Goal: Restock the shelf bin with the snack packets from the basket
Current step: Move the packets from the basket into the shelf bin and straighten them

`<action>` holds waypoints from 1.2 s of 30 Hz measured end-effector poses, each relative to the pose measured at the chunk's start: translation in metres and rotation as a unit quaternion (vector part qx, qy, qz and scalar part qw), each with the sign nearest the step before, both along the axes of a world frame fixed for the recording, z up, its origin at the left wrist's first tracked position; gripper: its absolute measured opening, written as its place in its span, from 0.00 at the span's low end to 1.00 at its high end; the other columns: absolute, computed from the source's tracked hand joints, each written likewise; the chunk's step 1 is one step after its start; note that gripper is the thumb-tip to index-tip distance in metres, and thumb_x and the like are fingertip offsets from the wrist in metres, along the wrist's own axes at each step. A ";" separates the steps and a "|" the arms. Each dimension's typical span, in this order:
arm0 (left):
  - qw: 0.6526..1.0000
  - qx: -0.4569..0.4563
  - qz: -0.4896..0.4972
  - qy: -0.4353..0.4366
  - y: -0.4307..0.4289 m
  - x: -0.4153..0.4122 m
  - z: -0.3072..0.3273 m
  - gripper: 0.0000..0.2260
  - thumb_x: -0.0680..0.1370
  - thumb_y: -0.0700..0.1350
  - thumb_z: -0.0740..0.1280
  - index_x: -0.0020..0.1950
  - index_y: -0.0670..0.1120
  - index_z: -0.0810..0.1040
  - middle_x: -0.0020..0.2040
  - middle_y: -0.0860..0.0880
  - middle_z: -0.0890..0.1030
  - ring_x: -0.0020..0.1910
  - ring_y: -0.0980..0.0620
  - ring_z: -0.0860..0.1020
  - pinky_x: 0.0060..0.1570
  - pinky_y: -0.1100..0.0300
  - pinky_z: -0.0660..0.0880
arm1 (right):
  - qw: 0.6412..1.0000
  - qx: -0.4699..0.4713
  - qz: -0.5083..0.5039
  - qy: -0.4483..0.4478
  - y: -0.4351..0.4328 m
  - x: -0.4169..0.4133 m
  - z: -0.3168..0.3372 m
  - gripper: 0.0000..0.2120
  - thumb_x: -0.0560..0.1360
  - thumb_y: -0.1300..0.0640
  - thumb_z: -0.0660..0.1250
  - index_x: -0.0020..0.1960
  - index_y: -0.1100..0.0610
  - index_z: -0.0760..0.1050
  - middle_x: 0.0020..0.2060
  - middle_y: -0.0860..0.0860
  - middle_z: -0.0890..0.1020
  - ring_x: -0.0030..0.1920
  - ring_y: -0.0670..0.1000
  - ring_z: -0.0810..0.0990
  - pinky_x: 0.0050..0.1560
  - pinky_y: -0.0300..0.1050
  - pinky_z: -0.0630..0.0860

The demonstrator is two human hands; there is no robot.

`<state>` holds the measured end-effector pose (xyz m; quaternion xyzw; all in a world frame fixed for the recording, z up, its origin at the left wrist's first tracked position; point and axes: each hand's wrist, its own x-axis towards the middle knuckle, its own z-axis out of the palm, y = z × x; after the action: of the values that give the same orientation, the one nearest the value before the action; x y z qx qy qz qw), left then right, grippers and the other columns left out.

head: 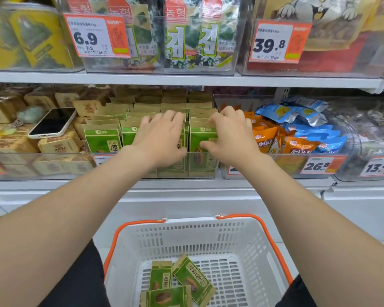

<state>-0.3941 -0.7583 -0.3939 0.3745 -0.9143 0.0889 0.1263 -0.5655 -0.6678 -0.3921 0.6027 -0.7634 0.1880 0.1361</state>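
Here we are at the snack packets [101,140]: green and tan, standing upright in neat rows inside the clear shelf bin [182,171] on the middle shelf. Both our hands are in there, side by side and apart. Our left hand [162,138] has its fingers curled over the tops of the middle row. Our right hand [231,138] hooks its fingers over the tops of the right-hand row, thumb out against the front packet's face. Each hand grips its own row.

Down below, between our forearms, sits the white basket [248,238] with orange handles, and three loose packets [193,280] of the same green kind lie flat and overlapping on its floor.

Looking wider: left of our bin, a phone [52,122] rests face up on a heap of brown packets [60,145]. To the right, orange packets [266,138] and blue packets [297,114] are piled in the neighbouring bin, above a price tag [317,166] reading 26.8. On the shelf above, seaweed packs [193,41] stand upright.
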 end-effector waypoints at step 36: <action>0.988 0.066 -0.140 -0.007 0.036 0.004 -0.037 0.02 0.79 0.47 0.65 0.49 0.54 0.76 0.43 0.53 0.81 0.43 0.45 0.78 0.37 0.53 0.75 | 0.957 0.289 0.010 -0.023 0.066 0.059 -0.032 0.06 0.76 0.63 0.66 0.49 0.56 0.70 0.46 0.55 0.73 0.43 0.58 0.76 0.41 0.49 0.70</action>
<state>-0.3901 -0.7224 -0.4308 0.2500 -0.9623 0.0122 0.1061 -0.5069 -0.6015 -0.4240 0.6193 -0.7822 -0.0251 -0.0634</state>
